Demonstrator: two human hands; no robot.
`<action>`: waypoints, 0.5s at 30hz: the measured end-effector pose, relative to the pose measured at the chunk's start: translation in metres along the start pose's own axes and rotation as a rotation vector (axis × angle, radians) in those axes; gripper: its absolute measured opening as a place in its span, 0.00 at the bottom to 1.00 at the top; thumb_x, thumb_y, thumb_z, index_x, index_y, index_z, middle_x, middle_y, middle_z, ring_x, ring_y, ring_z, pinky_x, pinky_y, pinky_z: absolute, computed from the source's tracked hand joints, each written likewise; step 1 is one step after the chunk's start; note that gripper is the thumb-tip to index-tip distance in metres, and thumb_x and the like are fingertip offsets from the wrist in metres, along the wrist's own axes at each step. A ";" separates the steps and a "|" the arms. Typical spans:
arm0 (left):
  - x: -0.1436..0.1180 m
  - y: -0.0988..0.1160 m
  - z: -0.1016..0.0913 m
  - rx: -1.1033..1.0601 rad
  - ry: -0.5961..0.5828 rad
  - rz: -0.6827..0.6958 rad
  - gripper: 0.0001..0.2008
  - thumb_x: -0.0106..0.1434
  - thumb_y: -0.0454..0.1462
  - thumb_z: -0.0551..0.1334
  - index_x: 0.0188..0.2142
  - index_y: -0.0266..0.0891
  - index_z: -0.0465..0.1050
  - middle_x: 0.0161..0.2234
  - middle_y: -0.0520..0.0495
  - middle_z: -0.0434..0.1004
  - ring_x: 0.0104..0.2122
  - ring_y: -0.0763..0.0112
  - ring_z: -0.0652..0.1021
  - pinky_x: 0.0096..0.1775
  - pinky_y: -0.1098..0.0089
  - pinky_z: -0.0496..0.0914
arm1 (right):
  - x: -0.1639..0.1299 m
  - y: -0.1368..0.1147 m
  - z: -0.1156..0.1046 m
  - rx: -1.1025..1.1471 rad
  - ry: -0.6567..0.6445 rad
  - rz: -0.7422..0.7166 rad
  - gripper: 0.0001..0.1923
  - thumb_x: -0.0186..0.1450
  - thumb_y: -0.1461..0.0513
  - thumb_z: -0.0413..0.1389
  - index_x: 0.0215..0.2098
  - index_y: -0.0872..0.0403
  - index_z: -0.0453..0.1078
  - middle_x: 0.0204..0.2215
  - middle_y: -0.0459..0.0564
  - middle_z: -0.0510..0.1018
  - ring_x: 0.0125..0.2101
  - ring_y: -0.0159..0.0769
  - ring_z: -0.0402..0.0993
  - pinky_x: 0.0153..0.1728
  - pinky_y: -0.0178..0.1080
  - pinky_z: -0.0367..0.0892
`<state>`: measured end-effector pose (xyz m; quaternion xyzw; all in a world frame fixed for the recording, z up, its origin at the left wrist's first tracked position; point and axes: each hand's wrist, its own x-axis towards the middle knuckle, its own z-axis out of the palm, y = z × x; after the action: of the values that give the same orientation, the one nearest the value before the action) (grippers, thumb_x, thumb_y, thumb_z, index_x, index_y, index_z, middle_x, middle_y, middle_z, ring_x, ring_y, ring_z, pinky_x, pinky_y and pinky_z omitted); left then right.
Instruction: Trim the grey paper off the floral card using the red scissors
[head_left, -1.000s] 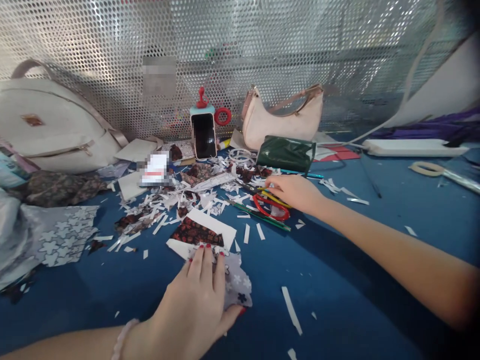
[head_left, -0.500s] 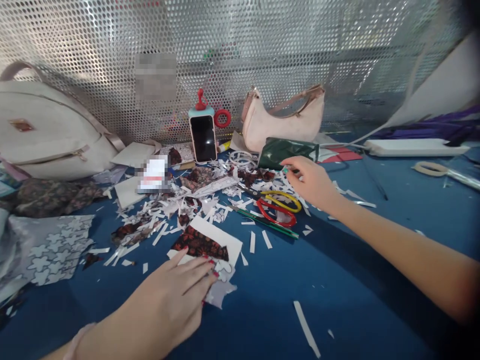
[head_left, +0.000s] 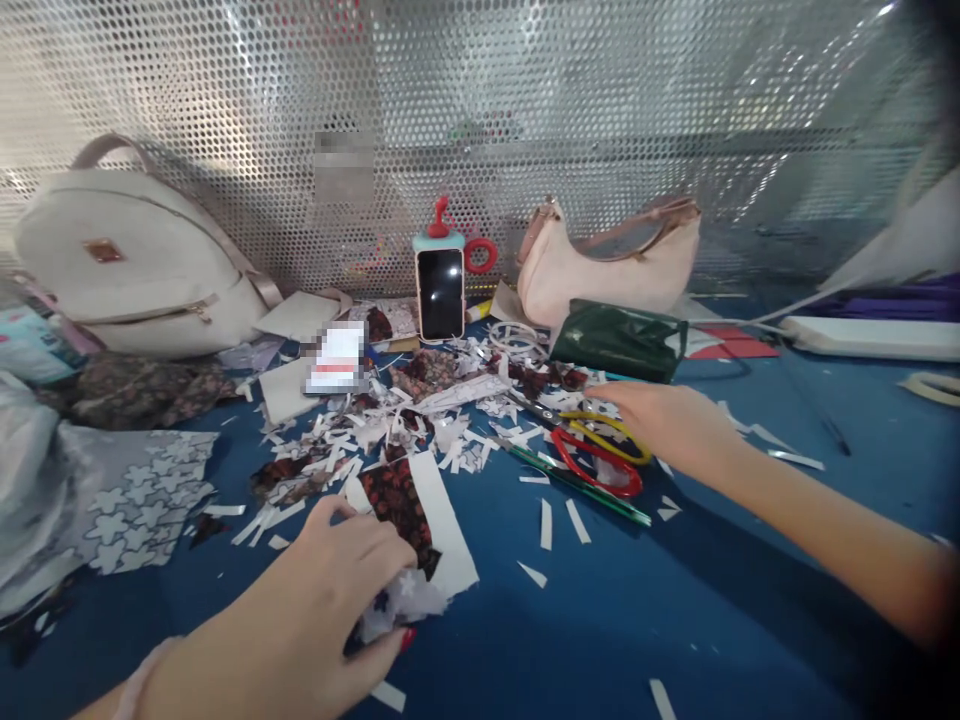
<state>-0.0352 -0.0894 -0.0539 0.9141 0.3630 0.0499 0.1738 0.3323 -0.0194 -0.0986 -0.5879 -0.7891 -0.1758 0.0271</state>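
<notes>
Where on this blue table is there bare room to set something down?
Bare blue table lies between the left hand and the right forearm, with only stray strips. Another patch lies right of the green pouch. Paper scraps and the scissors crowd the middle.

A blue surface (head_left: 675,600) carries a scatter of white paper strips (head_left: 390,430) across its middle. On it lie red and yellow scissors (head_left: 600,450), a green pouch (head_left: 622,340), a pink handbag (head_left: 607,265), a white backpack (head_left: 127,260), a star-printed fabric (head_left: 142,495), an upright phone (head_left: 440,292) and, at the blurred right edge, what may be a power strip (head_left: 870,337).
</notes>
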 end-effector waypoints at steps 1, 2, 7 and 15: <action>0.000 0.000 0.002 -0.001 -0.013 -0.013 0.08 0.56 0.32 0.55 0.36 0.42 0.65 0.33 0.52 0.71 0.33 0.68 0.71 0.48 0.59 0.57 | 0.000 0.000 0.001 0.008 -0.001 0.014 0.19 0.62 0.69 0.42 0.45 0.54 0.71 0.40 0.51 0.77 0.33 0.40 0.76 0.27 0.37 0.68; 0.001 0.000 0.003 -0.001 -0.034 -0.026 0.06 0.56 0.32 0.55 0.35 0.42 0.64 0.32 0.53 0.71 0.32 0.69 0.71 0.49 0.58 0.55 | -0.001 0.000 0.001 0.026 0.010 0.023 0.18 0.63 0.68 0.42 0.44 0.55 0.71 0.41 0.52 0.77 0.34 0.41 0.76 0.29 0.38 0.68; 0.002 -0.006 0.004 0.024 -0.137 -0.004 0.04 0.57 0.30 0.55 0.28 0.40 0.61 0.28 0.56 0.69 0.30 0.72 0.71 0.48 0.62 0.54 | -0.003 -0.008 -0.003 0.100 0.087 -0.044 0.17 0.66 0.66 0.40 0.42 0.58 0.70 0.44 0.57 0.74 0.39 0.42 0.74 0.35 0.38 0.68; 0.000 -0.002 0.006 0.154 -0.125 0.089 0.04 0.59 0.33 0.58 0.31 0.41 0.62 0.32 0.54 0.72 0.32 0.69 0.73 0.38 0.68 0.61 | -0.005 -0.025 -0.019 0.279 -0.104 -0.024 0.12 0.64 0.64 0.44 0.32 0.52 0.69 0.31 0.50 0.78 0.29 0.37 0.75 0.26 0.35 0.67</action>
<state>-0.0354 -0.0897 -0.0604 0.9412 0.3135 -0.0274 0.1229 0.3073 -0.0357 -0.0885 -0.5772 -0.8133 -0.0340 0.0656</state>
